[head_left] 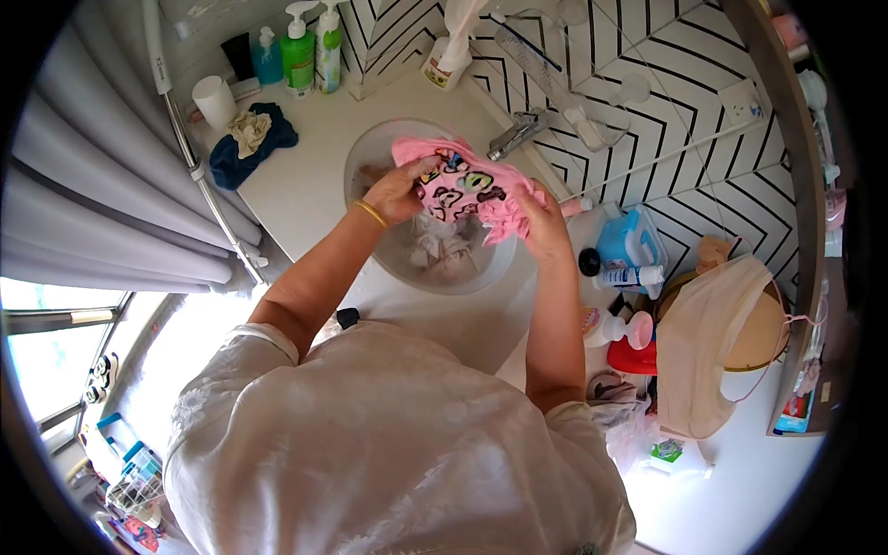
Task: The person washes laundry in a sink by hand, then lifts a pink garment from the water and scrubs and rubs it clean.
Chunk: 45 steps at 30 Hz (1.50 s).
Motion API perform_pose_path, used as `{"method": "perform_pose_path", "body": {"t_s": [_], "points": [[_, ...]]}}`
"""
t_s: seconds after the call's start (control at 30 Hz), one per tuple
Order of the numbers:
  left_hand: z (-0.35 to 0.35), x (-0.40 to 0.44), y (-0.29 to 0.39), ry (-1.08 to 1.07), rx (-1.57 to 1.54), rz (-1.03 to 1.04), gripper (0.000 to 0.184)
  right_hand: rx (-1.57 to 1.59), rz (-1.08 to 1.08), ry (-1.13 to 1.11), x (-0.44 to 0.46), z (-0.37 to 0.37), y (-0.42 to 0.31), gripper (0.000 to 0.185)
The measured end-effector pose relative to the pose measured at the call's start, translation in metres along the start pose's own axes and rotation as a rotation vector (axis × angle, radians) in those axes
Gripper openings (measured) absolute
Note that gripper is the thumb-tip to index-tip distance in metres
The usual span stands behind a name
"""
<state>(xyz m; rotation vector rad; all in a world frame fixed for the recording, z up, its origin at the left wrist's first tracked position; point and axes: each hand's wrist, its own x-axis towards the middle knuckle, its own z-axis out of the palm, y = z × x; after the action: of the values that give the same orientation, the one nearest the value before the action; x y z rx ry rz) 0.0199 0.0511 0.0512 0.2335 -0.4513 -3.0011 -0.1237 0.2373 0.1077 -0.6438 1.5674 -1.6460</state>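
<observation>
A pink garment (pixel 472 190) with a colourful cartoon print is stretched between my two hands above a round wash basin (pixel 356 185). My left hand (pixel 400 191) grips its left side, fingers closed on the cloth; a gold bangle circles that wrist. On the other side, my right hand (pixel 546 222) clasps a bunched part of the same garment. Below, pale wet cloth (pixel 442 254) lies in the basin. The metal tap (pixel 518 134) stands just behind the garment, at the basin's back right.
Pump bottles (pixel 299 55) and a white cup (pixel 215 100) line the back left. Dark blue cloth (pixel 236 153) lies on the counter (pixel 305 153) near them. To the right are a blue container (pixel 632 239), a white bottle with a pink cap (pixel 615 327) and beige fabric (pixel 703 342).
</observation>
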Motion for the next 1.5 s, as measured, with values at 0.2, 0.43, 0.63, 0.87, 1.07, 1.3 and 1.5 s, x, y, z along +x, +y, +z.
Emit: {"method": "perform_pose_path", "body": {"t_s": [0.2, 0.43, 0.63, 0.87, 1.07, 1.3, 1.5], "points": [[-0.016, 0.005, -0.017, 0.071, -0.309, 0.054, 0.027, 0.547, -0.026, 0.084, 0.009, 0.024, -0.001, 0.027], [-0.072, 0.026, -0.071, 0.088, -0.427, 0.053, 0.019, 0.792, -0.001, -0.012, 0.013, 0.032, 0.004, 0.027], [-0.035, -0.003, -0.052, 0.586, -0.195, -0.001, 0.011, 0.869, -0.014, -0.070, 0.004, 0.030, 0.006, 0.038], [-0.077, -0.004, 0.004, 0.587, -0.113, 0.343, 0.025, 0.978, 0.073, 0.082, -0.003, 0.031, 0.004, 0.030], [-0.074, -0.019, -0.030, 0.218, -0.101, 0.128, 0.034, 1.068, 0.200, 0.209, 0.004, 0.036, -0.004, 0.023], [0.060, -0.046, -0.068, -0.286, -0.361, -0.200, 0.071, 1.143, 0.218, 0.039, -0.019, 0.051, -0.010, 0.024], [0.052, -0.003, -0.035, -0.148, -0.250, -0.005, 0.043, 0.779, 0.056, 0.232, -0.067, 0.048, -0.028, 0.036]]}}
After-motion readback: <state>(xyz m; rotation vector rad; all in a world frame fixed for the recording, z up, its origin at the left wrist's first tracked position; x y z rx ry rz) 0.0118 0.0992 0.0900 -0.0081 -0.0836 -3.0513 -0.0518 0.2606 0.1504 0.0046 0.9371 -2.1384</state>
